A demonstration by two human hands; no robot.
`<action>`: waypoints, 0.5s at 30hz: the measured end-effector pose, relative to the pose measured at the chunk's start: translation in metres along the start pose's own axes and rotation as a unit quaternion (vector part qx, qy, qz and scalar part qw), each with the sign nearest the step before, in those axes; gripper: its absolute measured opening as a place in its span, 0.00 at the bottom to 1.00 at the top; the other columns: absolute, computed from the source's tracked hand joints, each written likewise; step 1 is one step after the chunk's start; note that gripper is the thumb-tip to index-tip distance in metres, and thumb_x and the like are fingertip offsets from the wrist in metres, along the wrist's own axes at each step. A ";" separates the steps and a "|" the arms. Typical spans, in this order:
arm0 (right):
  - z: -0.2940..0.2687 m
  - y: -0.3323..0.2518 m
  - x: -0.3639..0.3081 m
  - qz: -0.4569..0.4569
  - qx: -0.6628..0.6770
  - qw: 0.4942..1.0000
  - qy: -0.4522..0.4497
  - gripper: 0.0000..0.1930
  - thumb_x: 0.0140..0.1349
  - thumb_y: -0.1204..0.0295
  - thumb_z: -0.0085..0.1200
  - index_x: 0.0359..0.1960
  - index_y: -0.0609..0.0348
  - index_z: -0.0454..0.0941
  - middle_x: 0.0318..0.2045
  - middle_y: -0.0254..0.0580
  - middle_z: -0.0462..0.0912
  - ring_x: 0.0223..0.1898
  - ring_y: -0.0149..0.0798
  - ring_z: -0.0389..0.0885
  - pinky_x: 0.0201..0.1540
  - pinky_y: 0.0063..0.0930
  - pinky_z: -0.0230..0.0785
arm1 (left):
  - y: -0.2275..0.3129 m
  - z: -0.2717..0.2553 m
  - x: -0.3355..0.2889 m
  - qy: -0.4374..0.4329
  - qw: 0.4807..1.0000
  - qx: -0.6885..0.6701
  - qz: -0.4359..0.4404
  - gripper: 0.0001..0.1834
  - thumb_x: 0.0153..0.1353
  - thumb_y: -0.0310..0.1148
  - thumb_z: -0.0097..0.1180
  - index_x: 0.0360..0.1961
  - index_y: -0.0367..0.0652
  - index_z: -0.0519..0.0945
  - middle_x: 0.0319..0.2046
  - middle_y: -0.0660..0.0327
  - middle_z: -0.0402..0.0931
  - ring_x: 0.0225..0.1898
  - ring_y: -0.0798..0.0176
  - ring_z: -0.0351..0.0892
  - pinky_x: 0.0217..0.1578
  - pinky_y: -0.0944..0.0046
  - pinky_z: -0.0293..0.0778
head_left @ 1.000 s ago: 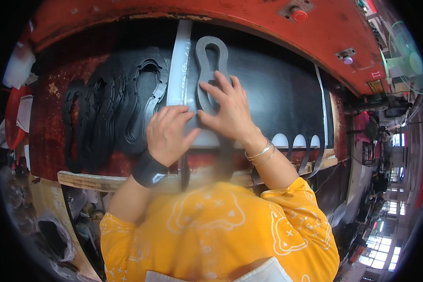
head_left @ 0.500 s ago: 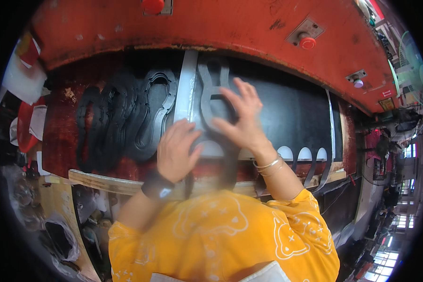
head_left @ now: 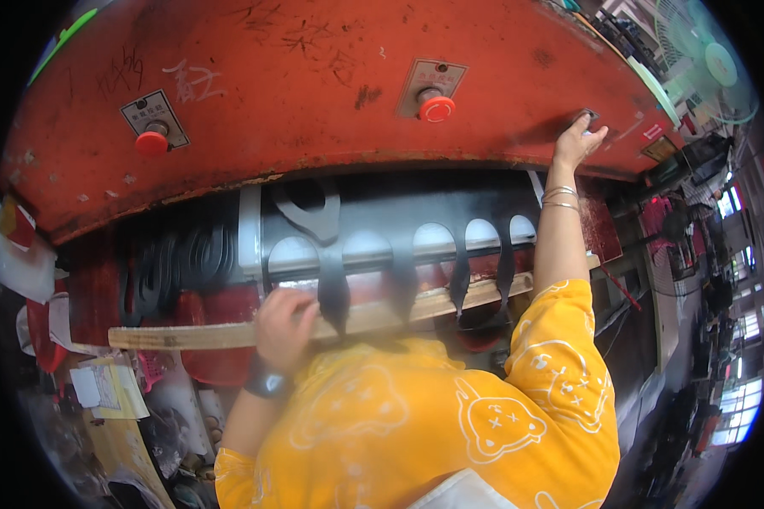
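Note:
My right hand (head_left: 579, 142) reaches far forward to the right end of the red machine panel (head_left: 314, 93). Its fingertips touch a small button plate (head_left: 589, 116) there, and its thumb sticks out to the side; the hand hides the button itself. Near the wooden rail (head_left: 187, 338), my left hand (head_left: 284, 327) is blurred, its fingers curled with nothing visible in them. Ahead of it lies a black sheet (head_left: 373, 222) with rounded cutouts along its near edge and strips hanging over the rail. A grey U-shaped cutting die (head_left: 321, 222) rests on the sheet, partly under the panel.
Two red push buttons, a left one (head_left: 152, 141) and a middle one (head_left: 436, 108), stick out from the panel. Left of a pale metal bar (head_left: 249, 229) stand several black looped pieces (head_left: 174, 263). A green fan (head_left: 715, 64) stands at the far right.
My right hand has left the cutting die and stretched forward and right to the panel. My left hand has drawn back toward the rail and curled. The view has shifted, showing more panel.

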State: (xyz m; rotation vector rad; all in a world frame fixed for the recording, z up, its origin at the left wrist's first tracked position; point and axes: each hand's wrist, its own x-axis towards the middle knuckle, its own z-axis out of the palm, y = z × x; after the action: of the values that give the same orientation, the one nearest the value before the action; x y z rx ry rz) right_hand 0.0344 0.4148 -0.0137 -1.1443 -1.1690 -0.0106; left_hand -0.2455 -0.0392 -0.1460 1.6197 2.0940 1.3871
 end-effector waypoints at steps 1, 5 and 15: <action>0.006 0.007 0.004 -0.024 -0.011 1.000 0.000 0.37 0.66 0.58 0.47 0.66 0.75 0.49 0.64 0.70 0.55 0.68 0.61 0.50 0.70 0.47 0.43 | -0.001 0.004 0.009 -0.004 1.000 0.007 -0.009 0.05 0.51 0.27 0.63 0.29 0.39 0.81 0.29 0.55 0.78 0.34 0.52 0.78 0.35 0.58 0.74; -0.009 0.025 -0.005 0.051 0.164 0.982 -0.078 0.41 0.67 0.57 0.48 0.68 0.75 0.41 0.69 0.66 0.46 0.70 0.53 0.50 0.70 0.39 0.42 | -0.002 0.009 0.040 0.006 0.998 0.066 -0.018 0.04 0.53 0.31 0.61 0.26 0.42 0.82 0.27 0.57 0.78 0.33 0.50 0.78 0.33 0.57 0.73; -0.136 -0.055 -0.184 -0.219 -0.064 0.730 -0.644 0.16 0.52 0.66 0.60 0.44 0.56 0.80 0.48 0.50 0.72 0.51 0.52 0.70 0.55 0.46 0.63 | 0.002 0.019 0.062 0.037 0.988 0.150 0.006 0.10 0.53 0.33 0.61 0.18 0.41 0.79 0.21 0.55 0.74 0.27 0.47 0.74 0.31 0.52 0.71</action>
State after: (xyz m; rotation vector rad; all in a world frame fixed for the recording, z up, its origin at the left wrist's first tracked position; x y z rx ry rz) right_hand 0.0175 0.1959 -0.0992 -0.8869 -2.7115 0.4134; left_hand -0.2575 0.0229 -0.1308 1.7099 2.4376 1.1979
